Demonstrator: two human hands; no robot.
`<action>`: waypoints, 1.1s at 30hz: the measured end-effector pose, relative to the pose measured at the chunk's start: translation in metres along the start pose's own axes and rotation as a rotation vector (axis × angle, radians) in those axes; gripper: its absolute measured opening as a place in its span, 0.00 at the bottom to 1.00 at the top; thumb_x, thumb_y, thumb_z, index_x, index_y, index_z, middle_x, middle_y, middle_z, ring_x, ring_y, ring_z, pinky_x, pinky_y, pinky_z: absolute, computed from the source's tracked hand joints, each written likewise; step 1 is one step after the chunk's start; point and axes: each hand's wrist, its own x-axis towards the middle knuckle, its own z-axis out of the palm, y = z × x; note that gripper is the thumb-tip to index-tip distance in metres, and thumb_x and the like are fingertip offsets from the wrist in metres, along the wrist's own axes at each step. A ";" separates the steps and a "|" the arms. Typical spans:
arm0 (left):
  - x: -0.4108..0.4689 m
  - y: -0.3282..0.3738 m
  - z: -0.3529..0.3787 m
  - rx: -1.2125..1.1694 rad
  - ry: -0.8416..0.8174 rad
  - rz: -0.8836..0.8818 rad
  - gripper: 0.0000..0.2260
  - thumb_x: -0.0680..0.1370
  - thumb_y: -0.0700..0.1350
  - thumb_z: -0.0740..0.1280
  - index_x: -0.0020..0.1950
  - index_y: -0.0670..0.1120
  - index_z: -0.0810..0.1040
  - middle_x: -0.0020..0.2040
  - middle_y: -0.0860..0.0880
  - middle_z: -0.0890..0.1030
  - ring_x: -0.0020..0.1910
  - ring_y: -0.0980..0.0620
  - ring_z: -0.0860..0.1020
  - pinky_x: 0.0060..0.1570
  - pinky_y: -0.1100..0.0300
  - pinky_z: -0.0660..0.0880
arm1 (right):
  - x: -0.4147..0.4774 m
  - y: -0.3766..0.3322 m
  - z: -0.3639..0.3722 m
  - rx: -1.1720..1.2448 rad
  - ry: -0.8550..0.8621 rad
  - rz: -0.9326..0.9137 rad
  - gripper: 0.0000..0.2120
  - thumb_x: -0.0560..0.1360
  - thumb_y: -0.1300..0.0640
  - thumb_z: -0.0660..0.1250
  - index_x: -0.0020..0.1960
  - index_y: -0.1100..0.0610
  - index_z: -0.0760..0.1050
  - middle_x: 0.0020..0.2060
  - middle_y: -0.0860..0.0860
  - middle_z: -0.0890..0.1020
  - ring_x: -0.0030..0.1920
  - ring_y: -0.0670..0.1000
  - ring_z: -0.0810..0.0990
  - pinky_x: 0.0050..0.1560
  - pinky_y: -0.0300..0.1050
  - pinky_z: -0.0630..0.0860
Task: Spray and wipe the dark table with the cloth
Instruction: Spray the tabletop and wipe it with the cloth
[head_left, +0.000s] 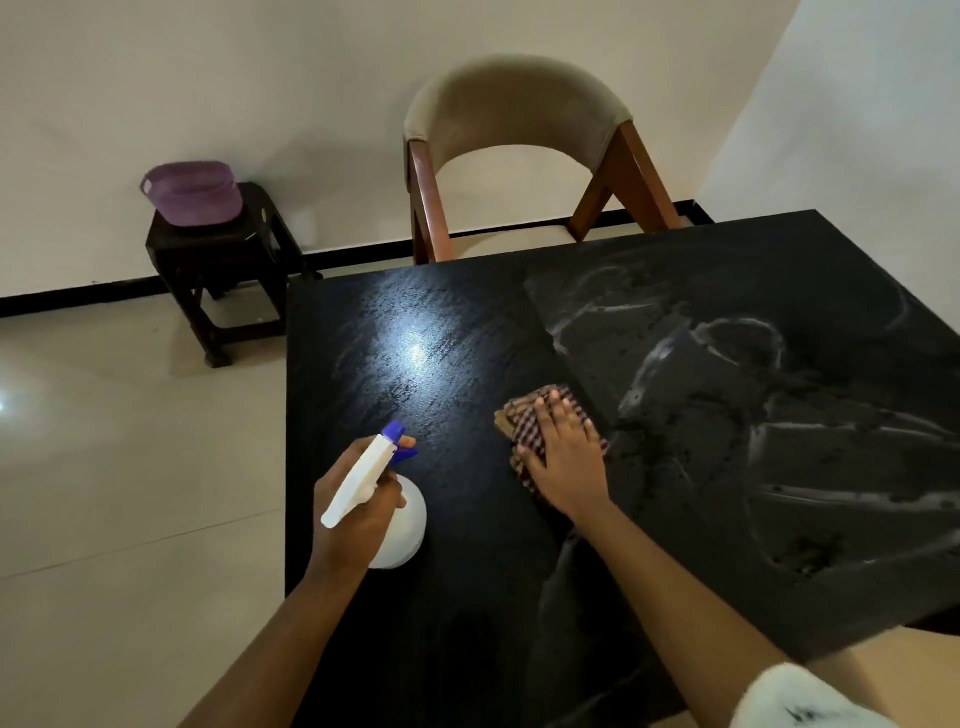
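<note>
Head view: checked cloth (540, 415) lies folded on the dark table (467, 597) near its middle, pressed flat under the right hand (566, 457) with straight fingers. Left hand (358, 514) grasps a white spray bottle (400, 525) by its neck, finger on the blue trigger. Pale wet smears cover the table's right half. Beyond stand a chair (514, 150) and a stool (223, 260) bearing a purple basin (195, 192).

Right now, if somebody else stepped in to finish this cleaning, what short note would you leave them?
The left hand grips the spray bottle at the left of the table. The right hand presses flat on the checked cloth mid-table. Done: the right part carries wet streaks, smeared but not dry. To do: wipe those off, then spray and wipe the left part.
</note>
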 end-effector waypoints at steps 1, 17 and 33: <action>-0.001 0.000 -0.001 -0.013 0.003 0.000 0.21 0.67 0.34 0.63 0.52 0.57 0.78 0.43 0.60 0.84 0.34 0.55 0.80 0.38 0.69 0.76 | -0.020 -0.007 0.003 0.000 0.018 -0.067 0.36 0.74 0.37 0.49 0.76 0.55 0.60 0.75 0.55 0.62 0.75 0.55 0.60 0.72 0.53 0.53; 0.003 0.008 -0.012 -0.068 -0.221 -0.055 0.18 0.73 0.27 0.63 0.58 0.44 0.77 0.52 0.54 0.83 0.38 0.54 0.80 0.43 0.65 0.77 | -0.024 -0.014 -0.014 0.292 0.075 0.061 0.26 0.74 0.59 0.66 0.71 0.57 0.68 0.68 0.56 0.73 0.67 0.56 0.70 0.68 0.49 0.65; -0.093 0.069 0.000 0.168 -0.559 -0.610 0.17 0.60 0.33 0.62 0.45 0.41 0.82 0.44 0.42 0.83 0.34 0.44 0.78 0.28 0.59 0.73 | -0.198 0.044 -0.096 2.219 0.480 0.828 0.24 0.70 0.47 0.71 0.63 0.54 0.75 0.56 0.54 0.82 0.56 0.57 0.80 0.45 0.51 0.81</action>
